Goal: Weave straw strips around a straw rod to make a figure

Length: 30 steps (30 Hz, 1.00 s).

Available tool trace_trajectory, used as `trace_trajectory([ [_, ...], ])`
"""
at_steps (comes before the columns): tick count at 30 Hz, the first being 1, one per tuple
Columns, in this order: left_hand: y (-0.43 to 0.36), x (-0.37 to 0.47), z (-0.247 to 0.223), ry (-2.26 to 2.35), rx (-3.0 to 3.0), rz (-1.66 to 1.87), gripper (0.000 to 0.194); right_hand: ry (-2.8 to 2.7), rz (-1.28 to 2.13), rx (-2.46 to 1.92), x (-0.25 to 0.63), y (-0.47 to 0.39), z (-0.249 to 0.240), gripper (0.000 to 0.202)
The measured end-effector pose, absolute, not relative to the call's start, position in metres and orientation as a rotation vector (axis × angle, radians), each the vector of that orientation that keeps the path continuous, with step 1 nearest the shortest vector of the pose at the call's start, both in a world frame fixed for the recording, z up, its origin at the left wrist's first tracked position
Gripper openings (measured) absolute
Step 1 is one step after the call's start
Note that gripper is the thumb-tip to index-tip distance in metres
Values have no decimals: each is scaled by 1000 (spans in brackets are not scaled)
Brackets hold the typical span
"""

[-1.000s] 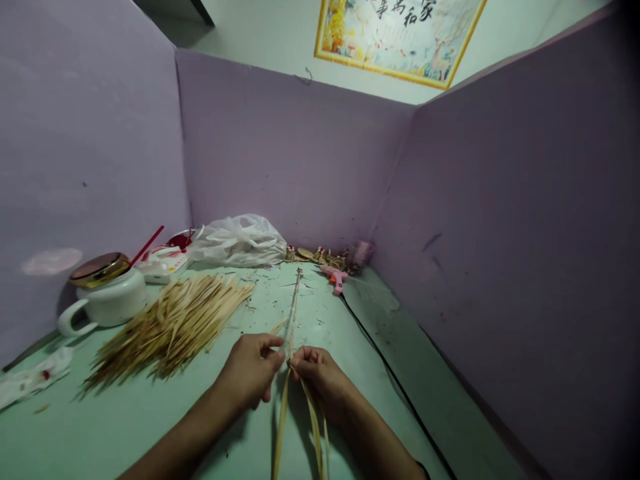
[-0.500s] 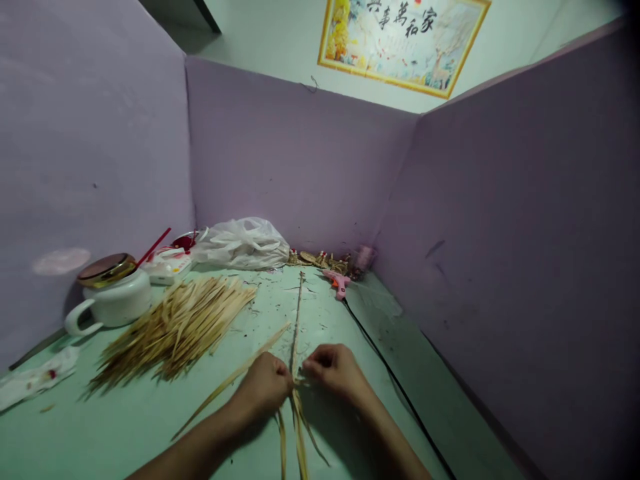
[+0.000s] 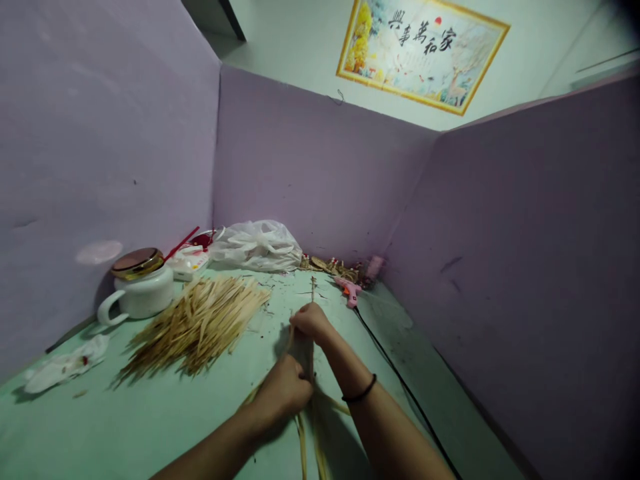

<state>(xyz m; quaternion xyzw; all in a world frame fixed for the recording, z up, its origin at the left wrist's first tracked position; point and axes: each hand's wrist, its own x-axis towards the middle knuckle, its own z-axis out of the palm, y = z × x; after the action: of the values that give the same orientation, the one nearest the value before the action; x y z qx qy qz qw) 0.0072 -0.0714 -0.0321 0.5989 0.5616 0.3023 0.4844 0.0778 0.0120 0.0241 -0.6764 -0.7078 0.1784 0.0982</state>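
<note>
Seen from above: close handwork over a pale green bench [image 3: 100,433], done with two bare hands. Apparently in hand: drawing one strip tight while braiding or twisting straw into a narrow straw cord [image 3: 313,288], laid along the middle of the bench, pointing away from the body and partly hidden under the right hand [image 3: 305,323]. Probably needed next: holding the join firm, keeping the pulled strip taut, then folding it in without letting the others slip or tangle.

On the left hand [image 3: 287,390]: fingers curled closed, low on the straw cord, seemingly gripping it near the join; exact contact masked by the knuckles. On the right hand: closed too, farther forward, pinching a pale straw strip [image 3: 291,340] running up from beside the left hand. Toward the body: loose strips [image 3: 302,443], fanned out. Well to the left: a spread pile of dry straw [image 3: 200,327]. Beyond, to the right: a pink glue gun [image 3: 351,291].
</note>
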Motion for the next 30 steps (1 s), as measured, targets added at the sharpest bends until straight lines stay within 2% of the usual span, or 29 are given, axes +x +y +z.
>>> trace_trajectory([
  [3,-72,6,-32,1410,1417,717,13,-1988,803,-1719,115,6,48,21],
  [6,-72,5,-30,1302,1319,750,11,-1559,1432,-1118,160,-14,64,19],
  [9,-72,5,-28,1257,1237,770,9,-1545,1605,-1077,185,-45,52,22],
  [15,-72,5,-27,1247,1201,768,9,-1294,1559,-1235,165,-79,-23,15],
  [18,-73,5,-24,1253,1167,756,9,-1310,1527,-1204,156,-76,-45,16],
  [25,-74,6,-14,1231,1065,745,18,-1427,1485,-1354,153,-72,-40,20],
  [30,-74,7,-15,1222,1102,743,21,-1436,1516,-1258,150,-78,-33,20],
])
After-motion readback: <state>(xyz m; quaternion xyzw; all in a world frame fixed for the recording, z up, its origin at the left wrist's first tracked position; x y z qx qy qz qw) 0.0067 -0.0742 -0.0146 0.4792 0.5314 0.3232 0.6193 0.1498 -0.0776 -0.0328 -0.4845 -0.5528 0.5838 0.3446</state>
